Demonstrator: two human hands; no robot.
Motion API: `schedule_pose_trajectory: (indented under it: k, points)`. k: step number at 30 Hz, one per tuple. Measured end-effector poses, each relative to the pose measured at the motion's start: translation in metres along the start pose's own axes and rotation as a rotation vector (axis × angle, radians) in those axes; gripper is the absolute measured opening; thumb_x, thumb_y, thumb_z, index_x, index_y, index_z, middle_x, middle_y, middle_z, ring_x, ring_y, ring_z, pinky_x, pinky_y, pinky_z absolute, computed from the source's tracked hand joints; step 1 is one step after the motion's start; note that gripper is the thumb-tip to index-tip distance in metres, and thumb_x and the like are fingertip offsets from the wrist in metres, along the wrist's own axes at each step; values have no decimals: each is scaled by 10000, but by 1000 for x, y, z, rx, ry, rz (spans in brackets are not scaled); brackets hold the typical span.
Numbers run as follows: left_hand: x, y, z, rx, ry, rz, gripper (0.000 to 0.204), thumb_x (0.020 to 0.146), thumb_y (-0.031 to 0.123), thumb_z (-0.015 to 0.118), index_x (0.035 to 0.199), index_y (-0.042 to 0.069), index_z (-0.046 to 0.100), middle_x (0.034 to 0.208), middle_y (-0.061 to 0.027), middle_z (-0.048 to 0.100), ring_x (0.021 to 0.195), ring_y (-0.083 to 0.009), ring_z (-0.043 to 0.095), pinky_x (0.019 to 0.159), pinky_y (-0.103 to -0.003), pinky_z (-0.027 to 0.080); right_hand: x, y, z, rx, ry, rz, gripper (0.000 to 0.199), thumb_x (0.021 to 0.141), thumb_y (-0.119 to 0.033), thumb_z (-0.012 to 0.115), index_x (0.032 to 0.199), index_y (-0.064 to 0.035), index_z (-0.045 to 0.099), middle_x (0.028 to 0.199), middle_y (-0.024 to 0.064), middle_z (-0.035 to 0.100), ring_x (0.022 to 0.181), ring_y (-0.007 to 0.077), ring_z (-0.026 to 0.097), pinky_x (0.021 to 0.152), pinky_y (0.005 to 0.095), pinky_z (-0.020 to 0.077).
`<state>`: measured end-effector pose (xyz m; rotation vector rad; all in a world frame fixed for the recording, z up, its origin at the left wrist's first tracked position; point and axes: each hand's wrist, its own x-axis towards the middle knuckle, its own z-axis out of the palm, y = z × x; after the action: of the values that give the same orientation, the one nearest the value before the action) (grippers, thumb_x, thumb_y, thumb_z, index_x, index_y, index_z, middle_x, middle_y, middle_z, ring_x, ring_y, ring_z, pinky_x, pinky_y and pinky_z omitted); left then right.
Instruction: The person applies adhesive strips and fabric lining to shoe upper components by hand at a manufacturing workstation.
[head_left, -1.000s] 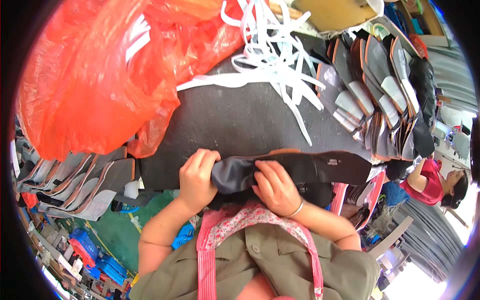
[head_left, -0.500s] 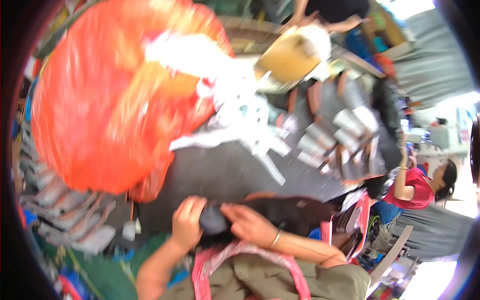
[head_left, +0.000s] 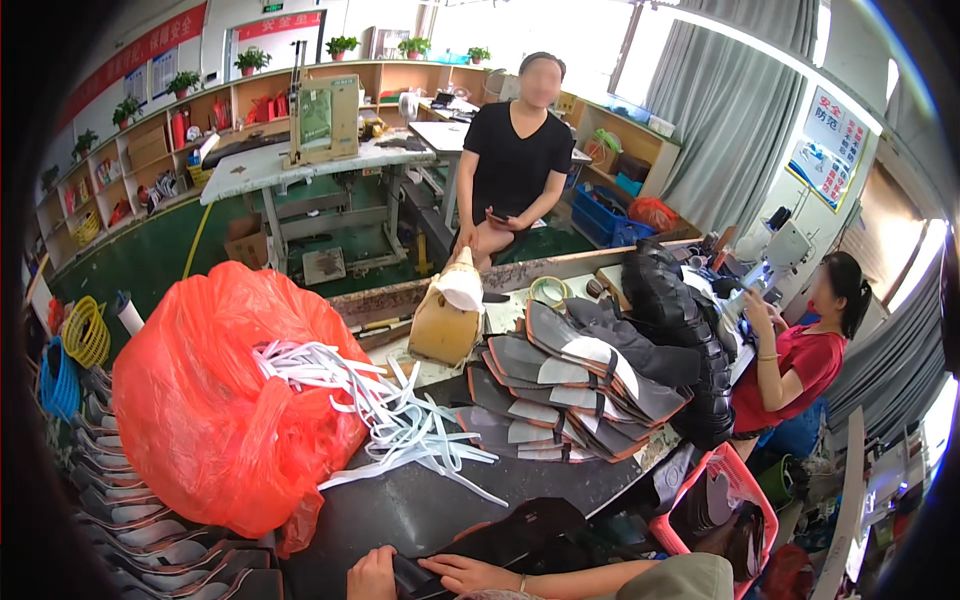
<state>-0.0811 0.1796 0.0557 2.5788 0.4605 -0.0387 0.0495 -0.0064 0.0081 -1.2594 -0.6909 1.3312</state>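
Observation:
At the lower edge, my left hand (head_left: 372, 575) is closed on the end of a dark shoe upper piece (head_left: 408, 574); part of the hand is cut off by the picture's edge. My right hand (head_left: 472, 576) lies close beside it, fingers bent over the same piece, thumb side hidden. A larger black piece with a thin orange edge (head_left: 540, 530) lies just beyond my right hand; I cannot tell whether it is joined to the held one. Ahead are a big red plastic bag (head_left: 235, 400), a tangle of white strips (head_left: 420, 430) and stacked grey-black shoe uppers (head_left: 570, 385).
A yellowish stand with a white top (head_left: 447, 320) and a tape roll (head_left: 549, 290) are at the bench's far side. Black bundled pieces (head_left: 690, 340) and a pink basket (head_left: 765, 490) are at right. Shoe uppers (head_left: 150, 540) line the left. One person sits opposite, another works at right.
My view has tipped up and sharpened, so the hands now sit lower in the picture. Both still hold the dark piece. The person opposite now shows whole.

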Motion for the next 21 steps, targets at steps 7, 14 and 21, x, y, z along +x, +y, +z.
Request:
schedule_pose_trajectory:
  k: [7,14,21]
  points:
    - [-9,-10,4,-279,136,27,345,798,-44,500,1123,-11,612,1062,-221,624,976,-431,616,830,-444,512,-1,-3,0,52,-64,-24,486,1043,-323,414,1436,-38,428,1459,187,367,1343,287,390,1124,370,317]
    - [-7,-2,-8,-293,158,53,343,774,-69,505,1086,-15,636,1065,-216,622,960,-425,625,820,-439,513,-4,15,-10,199,-150,-74,424,1025,-209,472,1405,-21,462,1483,156,367,1362,241,367,1115,344,320]
    - [-9,-3,-6,-293,146,65,341,773,-66,500,1080,-19,640,1050,-218,628,956,-421,629,821,-437,513,-8,7,-4,594,-144,46,440,1003,-190,529,1402,-18,463,1492,122,377,1376,198,344,1112,310,304]
